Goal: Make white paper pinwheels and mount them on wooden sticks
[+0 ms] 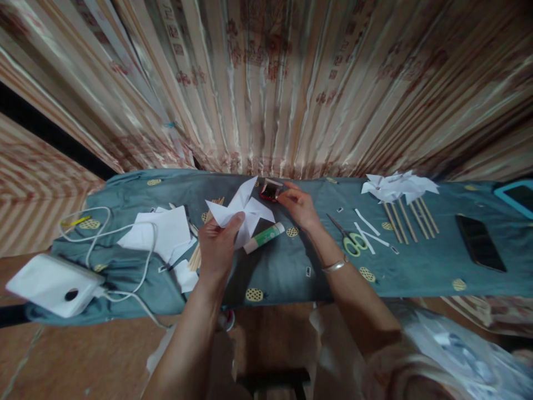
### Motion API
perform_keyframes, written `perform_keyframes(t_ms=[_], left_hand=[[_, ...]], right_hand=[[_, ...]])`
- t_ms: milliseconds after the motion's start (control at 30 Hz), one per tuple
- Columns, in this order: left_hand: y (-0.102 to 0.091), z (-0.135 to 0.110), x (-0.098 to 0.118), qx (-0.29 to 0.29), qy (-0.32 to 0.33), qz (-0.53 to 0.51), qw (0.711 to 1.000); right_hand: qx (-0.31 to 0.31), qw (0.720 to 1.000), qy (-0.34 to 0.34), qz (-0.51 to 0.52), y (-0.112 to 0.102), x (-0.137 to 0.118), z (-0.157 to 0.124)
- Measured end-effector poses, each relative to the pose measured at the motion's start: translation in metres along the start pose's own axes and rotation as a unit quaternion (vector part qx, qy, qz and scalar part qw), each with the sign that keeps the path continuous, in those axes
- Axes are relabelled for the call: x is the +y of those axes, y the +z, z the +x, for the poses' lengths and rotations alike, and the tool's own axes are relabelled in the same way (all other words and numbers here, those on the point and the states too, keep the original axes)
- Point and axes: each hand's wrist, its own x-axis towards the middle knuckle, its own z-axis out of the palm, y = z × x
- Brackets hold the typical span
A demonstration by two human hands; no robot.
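Observation:
My left hand (219, 239) is closed on a white paper pinwheel (246, 214), its thumb pressed on the folded blades. A bundle of wooden sticks (195, 259) lies under and beside this hand. Just right of the pinwheel sits a small dark red box (270, 190) with dark contents. The fingertips of my right hand (297, 206) are at the box's right edge, bent together; whether something small is between them I cannot make out. Below the pinwheel lies a green and white glue stick (264, 238).
Scissors (353, 243) and paper strips (366, 225) lie right of my right arm. Farther right are several pinwheels (397, 186) on sticks, a phone (481, 243) and a blue-edged device (516, 197). Paper sheets (160, 230) and a white power bank (56, 284) with a cable lie left.

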Motion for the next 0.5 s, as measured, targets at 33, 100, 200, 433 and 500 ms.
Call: perform_keyframes(t_ms=[33, 100, 200, 433, 500], left_hand=[[0.002, 0.000, -0.001, 0.000, 0.002, 0.000, 1.000], [0.005, -0.001, -0.003, -0.006, 0.005, 0.000, 1.000], [0.012, -0.005, -0.007, -0.026, -0.009, 0.020, 0.999], [0.030, -0.018, -0.017, -0.066, -0.064, 0.097, 0.991], [0.036, -0.021, -0.019, -0.078, -0.077, 0.104, 0.989]], right_hand=[[-0.011, 0.999, 0.023, 0.026, -0.008, 0.001, -0.012], [-0.005, 0.999, 0.040, 0.032, -0.025, 0.004, -0.040], [-0.033, 0.998, 0.016, -0.043, -0.045, 0.011, -0.081], [-0.085, 0.968, -0.068, -0.228, -0.043, 0.021, -0.121], [-0.081, 0.962, -0.085, -0.248, -0.041, 0.019, -0.121]])
